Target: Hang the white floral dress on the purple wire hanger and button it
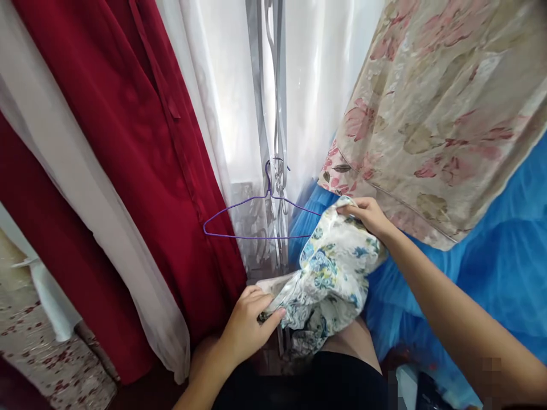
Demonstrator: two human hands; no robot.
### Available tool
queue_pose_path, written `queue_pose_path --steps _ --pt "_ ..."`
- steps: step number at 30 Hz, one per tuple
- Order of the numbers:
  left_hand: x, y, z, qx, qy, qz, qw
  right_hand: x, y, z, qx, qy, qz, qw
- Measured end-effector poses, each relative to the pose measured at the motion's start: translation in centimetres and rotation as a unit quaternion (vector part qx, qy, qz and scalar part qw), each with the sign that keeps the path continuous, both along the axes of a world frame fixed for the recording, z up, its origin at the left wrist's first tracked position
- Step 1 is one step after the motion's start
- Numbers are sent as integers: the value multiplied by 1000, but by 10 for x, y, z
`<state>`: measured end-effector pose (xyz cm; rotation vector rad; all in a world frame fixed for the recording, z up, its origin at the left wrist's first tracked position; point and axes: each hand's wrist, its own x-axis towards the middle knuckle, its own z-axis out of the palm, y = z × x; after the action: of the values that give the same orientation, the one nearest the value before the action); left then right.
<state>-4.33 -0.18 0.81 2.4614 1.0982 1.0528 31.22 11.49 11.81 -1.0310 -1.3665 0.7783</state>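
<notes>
A purple wire hanger (239, 237) hangs by its hook in the middle of the view. Its right end goes out of sight behind a white garment with blue and yellow flowers (337, 262). My right hand (370, 217) pinches the upper edge of this garment close to the hanger's right end. Lower down on the left, my left hand (253, 319) is closed on another edge of the same cloth. The garment sags in folds between both hands, above my lap. Whether its cloth is hooked over the hanger's hidden end, I cannot tell.
Long red cloth (128, 142) and white cloth hang on the left. A beige garment with pink flowers (431, 125) hangs at upper right, over blue tulle (482, 285). Behind the hanger are grey vertical straps (280, 74) and a white curtain (325, 62).
</notes>
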Motion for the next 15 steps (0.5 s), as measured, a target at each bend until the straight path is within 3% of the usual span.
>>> queue_pose_path --steps 4,7,9,11,15 --pt "1 8 51 93 -3 -30 995 -29 53 10 -87 30 78 993" --pt "-15 15 67 105 -26 -7 994 -54 63 14 -166 30 160 973" --pt "-37 23 67 92 -36 30 995 -62 59 15 -199 16 203 958" --pt "-63 36 60 69 -29 67 995 -65 51 15 -217 0 201 955" --pt "-113 74 40 -56 -3 48 997 -69 32 13 -130 40 60 989"
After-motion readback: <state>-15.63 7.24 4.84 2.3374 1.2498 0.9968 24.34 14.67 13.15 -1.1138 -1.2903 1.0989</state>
